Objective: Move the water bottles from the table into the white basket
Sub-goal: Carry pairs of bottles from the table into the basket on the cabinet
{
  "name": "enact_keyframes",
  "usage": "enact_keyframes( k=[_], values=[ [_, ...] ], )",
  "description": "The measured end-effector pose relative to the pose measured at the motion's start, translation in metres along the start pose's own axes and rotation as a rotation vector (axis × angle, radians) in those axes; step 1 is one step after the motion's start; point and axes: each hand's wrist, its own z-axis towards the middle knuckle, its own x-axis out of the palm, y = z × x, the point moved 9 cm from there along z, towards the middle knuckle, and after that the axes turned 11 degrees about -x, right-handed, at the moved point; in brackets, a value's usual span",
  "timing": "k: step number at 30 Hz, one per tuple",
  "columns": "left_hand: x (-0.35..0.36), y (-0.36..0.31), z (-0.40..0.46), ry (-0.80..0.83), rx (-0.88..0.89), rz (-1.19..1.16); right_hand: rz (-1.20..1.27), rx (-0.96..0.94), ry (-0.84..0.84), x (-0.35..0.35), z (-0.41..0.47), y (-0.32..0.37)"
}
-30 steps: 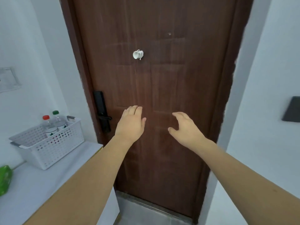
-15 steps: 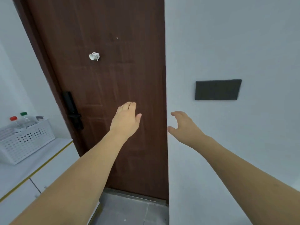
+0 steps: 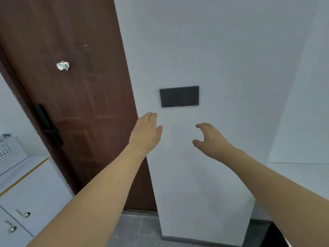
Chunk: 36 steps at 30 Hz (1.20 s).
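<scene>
Only a corner of the white perforated basket (image 3: 9, 152) shows at the far left edge, standing on a white cabinet top (image 3: 25, 168). The bottles in it are out of frame now. My left hand (image 3: 146, 132) is held out in mid-air before the edge of the door, fingers straight, holding nothing. To its right, my right hand (image 3: 211, 139) hovers in front of the white wall with loosely curved fingers and is empty too. No water bottle is visible.
A dark brown door (image 3: 74, 104) with a black lock handle (image 3: 47, 124) and a white hook (image 3: 62, 65) fills the left. A black wall panel (image 3: 179, 96) sits on the white wall above my hands. Cabinet drawers with metal knobs (image 3: 26, 214) lie bottom left; grey floor below.
My view has swung to the right: the basket and its two bottles slid off to the left edge, and the wall with the black panel came to the centre. Both hands stay raised and empty.
</scene>
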Motion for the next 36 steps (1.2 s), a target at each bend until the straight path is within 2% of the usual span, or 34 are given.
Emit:
enact_keyframes(
  k=[11,26,32,36],
  values=[
    [0.028,-0.163,-0.054,0.005,-0.115,-0.019,-0.016,-0.021,-0.009,-0.122,-0.101,-0.132],
    [0.109,-0.409,-0.086,0.132,0.043,-0.041,0.012,0.104,-0.024,-0.234,-0.187,-0.303],
    [0.142,-0.516,-0.109,0.125,-0.008,-0.064,0.073,0.112,-0.019,-0.294,-0.233,-0.401],
    [0.172,-0.587,-0.129,0.166,-0.009,-0.066,0.096,0.192,0.019,-0.324,-0.26,-0.473]
  ],
)
